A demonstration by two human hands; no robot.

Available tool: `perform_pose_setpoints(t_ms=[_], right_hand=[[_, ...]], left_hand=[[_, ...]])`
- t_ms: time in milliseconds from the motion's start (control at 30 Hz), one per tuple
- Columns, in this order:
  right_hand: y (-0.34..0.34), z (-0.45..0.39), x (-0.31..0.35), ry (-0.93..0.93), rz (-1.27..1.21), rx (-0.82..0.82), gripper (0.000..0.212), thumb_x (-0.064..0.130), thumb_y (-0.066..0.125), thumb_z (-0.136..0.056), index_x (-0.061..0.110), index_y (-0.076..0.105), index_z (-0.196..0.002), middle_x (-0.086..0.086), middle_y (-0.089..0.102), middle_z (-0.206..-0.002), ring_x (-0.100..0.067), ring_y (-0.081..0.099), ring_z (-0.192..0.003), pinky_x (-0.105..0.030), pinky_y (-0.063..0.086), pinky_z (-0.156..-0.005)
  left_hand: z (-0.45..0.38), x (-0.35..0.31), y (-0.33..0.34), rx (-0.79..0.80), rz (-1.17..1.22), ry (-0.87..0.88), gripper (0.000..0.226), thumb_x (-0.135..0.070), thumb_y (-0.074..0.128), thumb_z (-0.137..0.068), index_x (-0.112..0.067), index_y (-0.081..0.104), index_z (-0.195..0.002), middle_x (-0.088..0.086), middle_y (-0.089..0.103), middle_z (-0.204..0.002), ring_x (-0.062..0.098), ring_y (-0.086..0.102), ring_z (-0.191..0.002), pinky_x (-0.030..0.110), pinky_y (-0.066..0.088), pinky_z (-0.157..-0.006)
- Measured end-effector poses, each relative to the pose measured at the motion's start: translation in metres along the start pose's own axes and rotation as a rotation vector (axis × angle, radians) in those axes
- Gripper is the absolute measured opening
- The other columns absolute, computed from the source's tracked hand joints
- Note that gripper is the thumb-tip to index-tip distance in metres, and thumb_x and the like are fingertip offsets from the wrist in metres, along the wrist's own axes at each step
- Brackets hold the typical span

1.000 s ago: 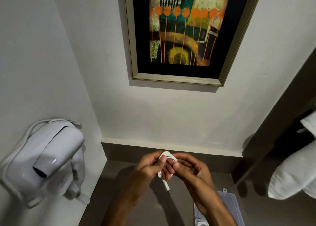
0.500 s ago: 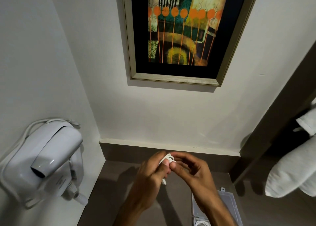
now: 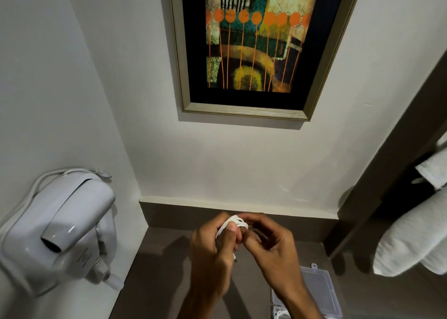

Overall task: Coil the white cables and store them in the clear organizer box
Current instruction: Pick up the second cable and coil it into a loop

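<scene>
A small coil of white cable (image 3: pixel 235 222) is held above the dark counter, near the back wall. My left hand (image 3: pixel 212 251) grips the coil between thumb and fingers. My right hand (image 3: pixel 271 243) pinches the same coil from the right, fingertips touching the loops. A short cable end with a plug sticks out below my left fingers. The clear organizer box (image 3: pixel 319 292) lies open on the counter at the lower right, partly hidden by my right forearm. A bit of white cable (image 3: pixel 281 315) shows inside it at the bottom edge.
A white wall-mounted hair dryer (image 3: pixel 58 231) juts out on the left wall. A framed painting (image 3: pixel 254 48) hangs on the back wall. Rolled white towels (image 3: pixel 416 239) sit on a dark shelf at the right. The brown counter (image 3: pixel 157 282) spreads below my hands.
The dangling cable end has grown shorter as loops were wound onto the coil. My hands stayed close together and shifted slightly forward, towards the wall.
</scene>
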State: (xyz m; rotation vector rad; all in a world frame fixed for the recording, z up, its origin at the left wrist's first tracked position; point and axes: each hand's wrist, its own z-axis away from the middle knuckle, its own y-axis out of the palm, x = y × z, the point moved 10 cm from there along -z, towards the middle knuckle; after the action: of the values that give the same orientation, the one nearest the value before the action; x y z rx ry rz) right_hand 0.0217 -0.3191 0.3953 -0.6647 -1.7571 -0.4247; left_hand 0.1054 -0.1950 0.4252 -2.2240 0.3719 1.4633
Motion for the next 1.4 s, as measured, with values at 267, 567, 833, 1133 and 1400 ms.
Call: perform_pose_setpoints(t_ms=[267,567,833,1133,1400], right_hand=[[-0.002,-0.003,0.012,-0.082,0.008,-0.019,0.028,0.011,0.067,-0.097,0.028,0.079,-0.116,0.001,0.082,-0.113,-0.022,0.079,-0.106,-0.024,0.062,-0.091],[-0.005,-0.001,0.036,-0.192,0.04,0.017,0.03,0.011,0.072,-0.098,0.028,0.079,-0.122,0.004,0.083,-0.117,-0.02,0.081,-0.106,-0.023,0.062,-0.091],[0.004,0.007,0.07,-0.361,0.155,-0.03,0.034,0.004,0.072,-0.096,0.024,0.077,-0.123,0.013,0.081,-0.118,-0.014,0.08,-0.108,-0.022,0.064,-0.089],[-0.001,0.006,0.052,-0.119,0.035,-0.038,0.027,0.021,0.071,-0.099,0.036,0.08,-0.119,0.009,0.085,-0.108,-0.019,0.082,-0.095,-0.03,0.069,-0.079],[-0.001,0.006,0.018,0.097,-0.201,-0.062,0.021,0.01,0.074,-0.098,0.025,0.083,-0.111,-0.002,0.087,-0.106,-0.017,0.083,-0.102,-0.018,0.063,-0.084]], left_hand=[[-0.002,0.004,0.012,0.089,0.19,-0.134,0.029,-0.031,0.051,-0.092,-0.01,0.068,-0.081,0.007,0.066,-0.071,0.014,0.062,-0.068,0.023,0.052,-0.066],[-0.004,-0.02,0.0,0.135,0.228,-0.013,0.034,-0.033,0.053,-0.094,-0.005,0.065,-0.079,0.013,0.065,-0.076,0.033,0.063,-0.077,0.043,0.052,-0.07],[0.019,-0.053,-0.012,-0.087,-0.093,0.217,0.023,-0.027,0.049,-0.1,-0.015,0.068,-0.102,-0.011,0.057,-0.089,0.005,0.062,-0.078,0.006,0.038,-0.067],[0.001,-0.036,-0.022,-0.059,-0.1,0.143,0.022,-0.031,0.052,-0.099,-0.028,0.072,-0.089,-0.011,0.067,-0.093,0.011,0.071,-0.09,0.02,0.055,-0.07],[0.004,-0.009,-0.023,-0.179,-0.032,0.093,0.055,-0.023,0.069,-0.094,-0.031,0.046,-0.144,-0.018,0.073,-0.106,0.0,0.076,-0.093,0.019,0.063,-0.073]])
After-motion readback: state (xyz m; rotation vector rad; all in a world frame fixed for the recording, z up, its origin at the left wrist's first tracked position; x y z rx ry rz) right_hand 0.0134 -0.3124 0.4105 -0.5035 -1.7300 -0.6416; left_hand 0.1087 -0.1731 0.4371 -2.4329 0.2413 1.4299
